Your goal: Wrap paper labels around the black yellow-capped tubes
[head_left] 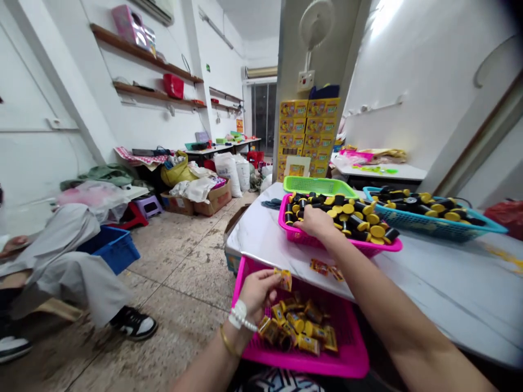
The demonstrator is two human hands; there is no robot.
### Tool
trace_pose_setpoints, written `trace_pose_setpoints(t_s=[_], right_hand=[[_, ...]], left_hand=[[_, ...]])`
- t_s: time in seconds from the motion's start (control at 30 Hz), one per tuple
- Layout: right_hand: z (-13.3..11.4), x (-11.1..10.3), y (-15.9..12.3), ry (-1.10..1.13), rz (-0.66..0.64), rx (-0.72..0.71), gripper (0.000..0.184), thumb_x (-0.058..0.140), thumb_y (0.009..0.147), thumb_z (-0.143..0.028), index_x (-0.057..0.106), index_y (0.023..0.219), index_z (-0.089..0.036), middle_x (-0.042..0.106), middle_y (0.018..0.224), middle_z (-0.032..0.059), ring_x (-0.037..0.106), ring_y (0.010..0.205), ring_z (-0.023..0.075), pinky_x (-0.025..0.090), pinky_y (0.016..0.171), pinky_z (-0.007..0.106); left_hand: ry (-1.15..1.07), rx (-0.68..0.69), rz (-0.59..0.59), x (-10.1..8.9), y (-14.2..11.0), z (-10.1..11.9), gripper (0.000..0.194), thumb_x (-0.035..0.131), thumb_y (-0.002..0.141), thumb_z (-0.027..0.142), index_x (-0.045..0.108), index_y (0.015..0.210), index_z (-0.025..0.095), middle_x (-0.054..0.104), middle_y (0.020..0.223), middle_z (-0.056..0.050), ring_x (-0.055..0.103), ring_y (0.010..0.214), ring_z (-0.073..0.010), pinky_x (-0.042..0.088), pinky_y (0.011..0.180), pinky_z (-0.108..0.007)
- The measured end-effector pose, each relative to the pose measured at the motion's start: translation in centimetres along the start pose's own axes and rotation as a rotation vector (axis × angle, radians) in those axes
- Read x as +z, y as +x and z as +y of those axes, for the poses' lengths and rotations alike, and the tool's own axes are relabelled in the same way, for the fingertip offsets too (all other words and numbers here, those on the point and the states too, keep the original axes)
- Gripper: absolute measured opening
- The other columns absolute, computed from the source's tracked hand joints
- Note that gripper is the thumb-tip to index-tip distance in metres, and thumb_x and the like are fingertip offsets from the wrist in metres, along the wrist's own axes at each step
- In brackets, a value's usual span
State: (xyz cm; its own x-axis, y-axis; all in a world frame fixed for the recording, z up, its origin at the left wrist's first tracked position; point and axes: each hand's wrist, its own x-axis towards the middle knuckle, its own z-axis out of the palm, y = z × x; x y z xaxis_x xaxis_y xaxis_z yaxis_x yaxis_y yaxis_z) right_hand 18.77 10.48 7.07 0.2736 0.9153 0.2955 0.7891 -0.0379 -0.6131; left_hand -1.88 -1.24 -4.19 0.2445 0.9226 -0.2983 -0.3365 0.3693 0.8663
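Observation:
My left hand [258,294] pinches a small yellow printed wrapper [283,280] between thumb and fingertips. Directly below it, a pink basket [347,362] holds several small cylinders in yellow printed wrappers [308,344]. My right hand [315,220] reaches into another pink basket [294,234] on the table, which is heaped with black cylinders with yellow caps [347,208]. Its fingers are curled down among them; their tips are partly hidden, so what they grip is not clear. Loose red-and-yellow wrappers [319,267] lie on the white tabletop in front of that basket.
Behind stands a green basket [318,187]; a blue basket [433,226] of similar cylinders is at the right of the table [445,272]. Yellow boxes [318,128] are stacked against the pillar. At left sits a person [77,277] beside a blue crate [118,250].

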Motion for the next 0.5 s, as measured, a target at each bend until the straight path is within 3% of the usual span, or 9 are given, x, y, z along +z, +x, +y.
trace_pose_setpoints(t_s=[0.1, 0.23, 0.37, 0.5], right_hand=[[0.7, 0.3, -0.4, 0.157, -0.026, -0.004, 0.042, 0.084, 0.062, -0.034, 0.065, 0.094, -0.015, 0.072, 0.098, 0.0166, 0.069, 0.101, 0.0331, 0.053, 0.087, 0.042], [3.0, -0.7, -6.4, 0.494, -0.088, -0.042, 0.052, 0.067, 0.078, -0.049, 0.063, 0.120, -0.019, 0.073, 0.100, 0.0079, 0.069, 0.072, 0.0197, 0.058, 0.070, 0.037], [4.9, -0.6, -13.7, 0.749, -0.126, -0.021, 0.054, 0.063, 0.081, -0.061, 0.068, 0.115, -0.019, 0.073, 0.097, 0.0082, 0.068, 0.068, 0.0183, 0.058, 0.060, 0.033], [5.8, 0.1, -16.3, 0.816, -0.117, 0.020, 0.046, 0.076, 0.077, -0.052, 0.074, 0.107, -0.019, 0.075, 0.090, 0.0061, 0.065, 0.062, 0.0148, 0.059, 0.063, 0.032]], left_hand=[[-0.112, -0.033, -0.016, -0.3, 0.9, 1.5, 0.026, 0.086, 0.070, 0.022, 0.073, 0.085, 0.006, 0.069, 0.071, -0.005, 0.038, 0.041, 0.0011, 0.016, 0.036, -0.012], [-0.240, -0.095, -0.057, -0.2, 1.8, 2.4, 0.016, 0.082, 0.074, 0.013, 0.071, 0.085, 0.006, 0.066, 0.073, -0.003, 0.037, 0.042, 0.0019, 0.016, 0.035, -0.009], [-0.315, -0.165, -0.120, 1.5, 1.8, 1.9, 0.009, 0.076, 0.078, 0.008, 0.068, 0.084, 0.009, 0.060, 0.067, 0.002, 0.037, 0.040, 0.0015, 0.016, 0.034, -0.009], [-0.350, -0.220, -0.180, 3.4, 1.4, 1.4, 0.006, 0.069, 0.083, 0.006, 0.067, 0.088, 0.008, 0.059, 0.068, 0.002, 0.036, 0.038, 0.0018, 0.017, 0.032, -0.008]])
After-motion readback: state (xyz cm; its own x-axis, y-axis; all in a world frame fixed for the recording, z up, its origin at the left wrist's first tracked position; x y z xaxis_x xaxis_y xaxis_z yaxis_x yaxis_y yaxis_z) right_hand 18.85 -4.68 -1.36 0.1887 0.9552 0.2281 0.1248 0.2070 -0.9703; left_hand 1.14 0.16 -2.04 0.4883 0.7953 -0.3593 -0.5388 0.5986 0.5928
